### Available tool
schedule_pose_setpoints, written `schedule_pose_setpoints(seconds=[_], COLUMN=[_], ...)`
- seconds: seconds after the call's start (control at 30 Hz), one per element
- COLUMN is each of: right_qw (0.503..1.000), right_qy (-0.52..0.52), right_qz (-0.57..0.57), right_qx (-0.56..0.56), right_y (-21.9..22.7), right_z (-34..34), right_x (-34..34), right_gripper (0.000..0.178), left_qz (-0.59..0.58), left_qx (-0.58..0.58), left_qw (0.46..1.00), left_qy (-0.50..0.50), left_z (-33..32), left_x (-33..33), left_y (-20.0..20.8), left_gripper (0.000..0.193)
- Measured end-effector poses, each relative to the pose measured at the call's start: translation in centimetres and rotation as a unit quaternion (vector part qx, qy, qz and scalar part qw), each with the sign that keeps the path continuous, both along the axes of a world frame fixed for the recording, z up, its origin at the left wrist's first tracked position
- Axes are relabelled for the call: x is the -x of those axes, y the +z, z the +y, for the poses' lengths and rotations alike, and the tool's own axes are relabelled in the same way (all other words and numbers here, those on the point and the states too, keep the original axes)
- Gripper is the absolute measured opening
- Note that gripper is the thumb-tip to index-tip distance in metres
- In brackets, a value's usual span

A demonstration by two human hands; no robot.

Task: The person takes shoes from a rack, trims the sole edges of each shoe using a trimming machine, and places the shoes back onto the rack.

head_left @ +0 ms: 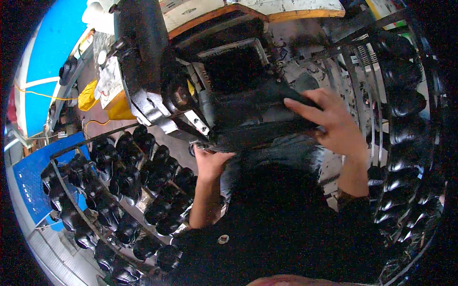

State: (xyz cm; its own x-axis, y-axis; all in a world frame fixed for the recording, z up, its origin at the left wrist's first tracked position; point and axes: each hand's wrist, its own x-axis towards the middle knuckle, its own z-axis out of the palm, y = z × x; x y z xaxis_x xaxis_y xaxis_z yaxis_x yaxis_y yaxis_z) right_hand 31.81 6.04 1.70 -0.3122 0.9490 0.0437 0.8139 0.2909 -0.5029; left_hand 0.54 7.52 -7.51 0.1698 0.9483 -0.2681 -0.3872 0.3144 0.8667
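Both hands in view, well apart from each other. Right hand (329, 121): fingers and thumb closed on a black piece (301, 98), which lies over the dark area in front of the torso, right of the machine; its exact kind is too dark to tell. Left hand (211, 162): just below the lower end of a black machine (143, 52), thumb extended to the right; cannot tell whether it grips anything. Above the left hand, 1 pale plate (196, 121) with dark spots on the machine. Beyond the hands, a grey-rimmed bin (260, 49), dark inside. Racked black shoes (128, 183) at left, more glossy black footwear (400, 155) at right. Yellow sheeting (88, 97) at upper left.
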Motion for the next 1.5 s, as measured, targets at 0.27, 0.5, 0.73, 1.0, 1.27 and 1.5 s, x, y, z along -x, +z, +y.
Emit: schedule_pose_setpoints(seconds=[0.27,0.5,0.73,1.0,1.27,1.5], right_qw=[0.991,0.982,0.985,0.699,0.576,0.601], right_qy=[0.070,0.122,0.123,-0.253,-0.090,-0.090], right_qz=[-0.097,-0.129,-0.122,0.667,0.806,0.776], right_qx=[-0.067,-0.063,-0.009,-0.051,-0.100,-0.169], right_y=[8.5,9.3,5.7,-7.7,-5.8,-3.2], right_z=[3.0,4.9,4.6,1.5,-3.6,-8.8], right_x=[-1.0,1.7,2.4,-1.1,-5.2,-7.1], right_gripper=[0.076,0.080,0.074,0.097,0.101,0.103], left_qz=[0.263,0.040,-0.151,0.076,0.145,0.121], left_qx=[-0.003,0.061,0.140,-0.181,-0.335,-0.538], left_qw=[0.958,0.997,0.979,0.962,0.881,0.794], left_qy=[-0.114,-0.022,-0.012,-0.190,-0.301,-0.258], left_z=[0.4,-1.1,-0.1,0.6,-1.9,-1.8], left_x=[-1.3,0.1,3.2,-2.0,-9.9,-13.2], left_y=[-2.2,-2.6,0.3,-1.7,-9.4,-8.4], left_gripper=[0.083,0.069,0.076,0.102,0.099,0.101])
